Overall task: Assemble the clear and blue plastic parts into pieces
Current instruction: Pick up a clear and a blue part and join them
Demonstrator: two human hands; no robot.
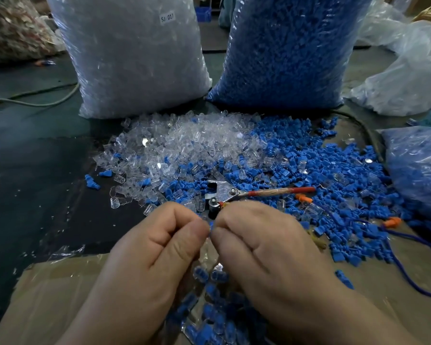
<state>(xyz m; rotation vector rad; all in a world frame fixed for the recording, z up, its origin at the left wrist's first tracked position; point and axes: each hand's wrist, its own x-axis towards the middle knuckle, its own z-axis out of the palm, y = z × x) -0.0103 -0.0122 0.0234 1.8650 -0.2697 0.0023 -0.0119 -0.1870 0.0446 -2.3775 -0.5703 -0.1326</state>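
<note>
L hand (154,245) and R hand (266,245) meet fingertip to fingertip at near centre, fingers curled, thumbs and forefingers pinching one small blue part (210,228) between them. Only a sliver of it shows; can't tell whether a clear half is on it.

Directly under the hands, nearer the viewer: heap of assembled pieces (214,310), blue inside clear, lying on a cardboard sheet (47,295).

Just beyond the fingertips: metal hand tool w/ red handle (234,192), handle pointing right, lying on the loose parts.

Farther out: pile of clear parts (184,145) at centre-left, pile of blue parts (321,170) to its right, the two mixed where they meet. A few orange parts (392,222) at right, near a blue cord (408,282).

Far side: big bag of clear parts (135,58) on left w/ label "SJ 017" (167,18), big bag of blue parts (284,51) on right, both upright. Smaller bag w/ blue contents (418,165) at right edge. Grey cable (35,100) on dark surface (35,170) at far left.
</note>
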